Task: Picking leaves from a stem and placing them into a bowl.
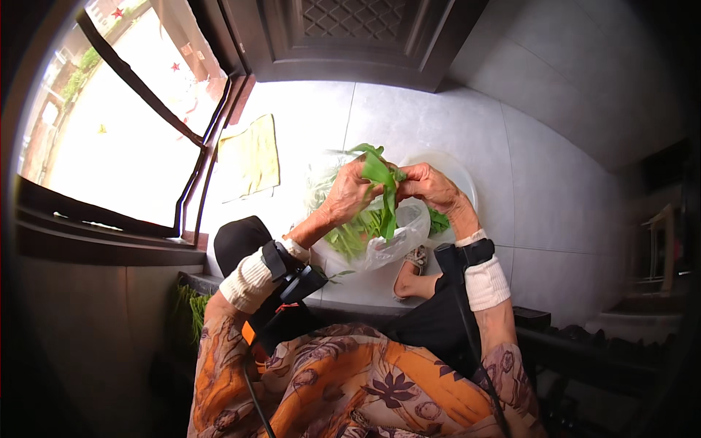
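My left hand (353, 189) is closed on leafy green vegetable (388, 211), whose long leaves hang down between my hands. From the other side my right hand (432, 185) pinches the same greens, its fingertips close to those of my left. Under both hands lies an open clear plastic bag (402, 249) holding green stalks (350, 235). Behind my right hand stands a round, pale translucent basin (468, 180) with some green leaves (438, 220) in it, partly hidden by that hand and the bag.
A yellow cloth (252, 156) lies on the grey tiled floor (553, 208) by the doorway at left. A dark panelled door (350, 60) stands at the top. My sandalled foot (413, 274) is just below the bag. More greens (198, 312) lie at lower left, beside my arm.
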`<state>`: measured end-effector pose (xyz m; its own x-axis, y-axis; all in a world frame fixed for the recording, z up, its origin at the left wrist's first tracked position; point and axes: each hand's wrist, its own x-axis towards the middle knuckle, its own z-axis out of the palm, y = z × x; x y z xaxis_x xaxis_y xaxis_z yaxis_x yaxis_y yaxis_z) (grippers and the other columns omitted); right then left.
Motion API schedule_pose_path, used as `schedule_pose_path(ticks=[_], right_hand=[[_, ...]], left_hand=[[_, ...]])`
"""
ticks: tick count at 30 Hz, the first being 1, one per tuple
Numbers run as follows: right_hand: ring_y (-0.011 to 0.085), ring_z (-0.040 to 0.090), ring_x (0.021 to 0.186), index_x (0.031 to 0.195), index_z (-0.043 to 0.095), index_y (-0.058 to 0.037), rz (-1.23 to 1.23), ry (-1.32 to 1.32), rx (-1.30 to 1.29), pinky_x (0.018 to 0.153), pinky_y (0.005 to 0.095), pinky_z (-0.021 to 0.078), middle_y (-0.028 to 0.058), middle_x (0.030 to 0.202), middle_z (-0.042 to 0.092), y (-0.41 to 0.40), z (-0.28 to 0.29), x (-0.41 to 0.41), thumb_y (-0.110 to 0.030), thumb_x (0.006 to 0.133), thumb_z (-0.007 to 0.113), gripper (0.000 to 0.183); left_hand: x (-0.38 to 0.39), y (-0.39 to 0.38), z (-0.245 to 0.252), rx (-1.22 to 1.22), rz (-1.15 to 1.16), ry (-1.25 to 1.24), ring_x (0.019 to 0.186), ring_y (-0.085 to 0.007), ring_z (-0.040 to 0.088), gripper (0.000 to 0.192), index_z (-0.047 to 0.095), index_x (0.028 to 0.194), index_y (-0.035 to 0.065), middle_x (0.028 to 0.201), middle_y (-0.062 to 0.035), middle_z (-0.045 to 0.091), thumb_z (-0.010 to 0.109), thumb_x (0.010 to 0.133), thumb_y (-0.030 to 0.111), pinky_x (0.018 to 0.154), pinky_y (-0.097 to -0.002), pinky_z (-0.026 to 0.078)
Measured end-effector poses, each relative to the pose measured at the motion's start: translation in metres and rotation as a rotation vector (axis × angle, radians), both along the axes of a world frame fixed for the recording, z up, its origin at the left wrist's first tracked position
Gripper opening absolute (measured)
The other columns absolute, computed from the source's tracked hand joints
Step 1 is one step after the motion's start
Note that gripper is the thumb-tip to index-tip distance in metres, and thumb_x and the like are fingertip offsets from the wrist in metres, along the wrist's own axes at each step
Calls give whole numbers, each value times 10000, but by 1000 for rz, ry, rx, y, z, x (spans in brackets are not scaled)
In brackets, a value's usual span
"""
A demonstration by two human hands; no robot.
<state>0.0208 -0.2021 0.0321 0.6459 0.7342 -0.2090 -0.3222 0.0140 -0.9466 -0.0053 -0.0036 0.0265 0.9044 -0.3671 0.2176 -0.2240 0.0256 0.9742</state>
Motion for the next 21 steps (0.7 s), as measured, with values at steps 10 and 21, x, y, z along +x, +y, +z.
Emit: schedule_pose_path(ticks=[10, 21], right_hand=[[128, 622, 735, 961, 632, 19, -147, -9, -175, 725, 246, 484, 61, 835, 656, -1, -14, 6, -220, 851, 600, 265], [115, 597, 686, 898, 648, 4, -144, -62, -284, 655, 245, 471, 63, 740, 640, 4, -4, 1, -286, 811, 639, 303]], left_hand=[[16, 2, 25, 338, 86, 54, 600, -186, 580, 178, 670, 762, 16, 632, -102, 622, 617, 759, 186, 610, -330, 467], [16, 8, 5, 326, 7, 81, 658, -227, 620, 198, 664, 811, -12, 706, -155, 636, 648, 710, 157, 634, -334, 480]])
